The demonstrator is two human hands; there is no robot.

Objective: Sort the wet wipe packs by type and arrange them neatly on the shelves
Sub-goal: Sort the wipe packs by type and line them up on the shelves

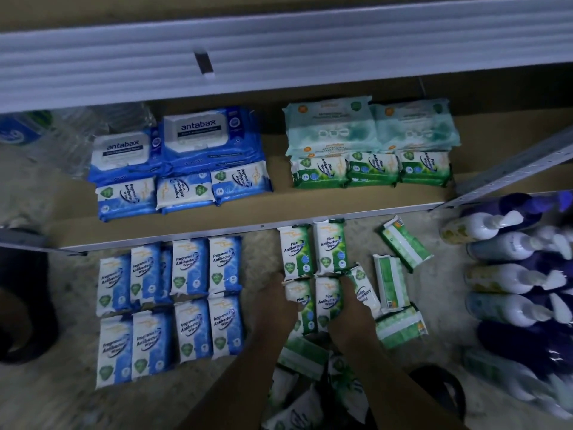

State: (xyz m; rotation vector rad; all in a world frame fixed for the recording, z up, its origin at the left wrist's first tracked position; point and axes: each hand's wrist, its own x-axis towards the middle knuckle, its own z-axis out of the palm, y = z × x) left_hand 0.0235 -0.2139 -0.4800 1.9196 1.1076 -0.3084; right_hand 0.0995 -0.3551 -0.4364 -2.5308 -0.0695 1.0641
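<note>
Your left hand (280,305) lies against the left edge of a small green-and-white soft plastic pine wipe pack (300,308) on the speckled floor (263,265). Your right hand (352,305) sits on the right side of the neighbouring pine pack (327,301), just beside a tilted green pack (364,290). The light is dim, so I cannot tell whether the fingers of either hand curl under the packs or only press against them.

Expect these packs to be light and squashy, more like little pillows than boxes. The film wrap looks glossy, so it is probably slick, and a pile of them may slide apart. They are not fragile, but they will sag if you lift them by one end.

Take each pack across its long sides, thumb on one edge and fingers on the other, and leave the crimped end seals alone. Two packs side by side should squeeze together between your palms.

Matching green packs on the shelf (319,172) already lie in a row on the brown shelf board (279,197).
</note>
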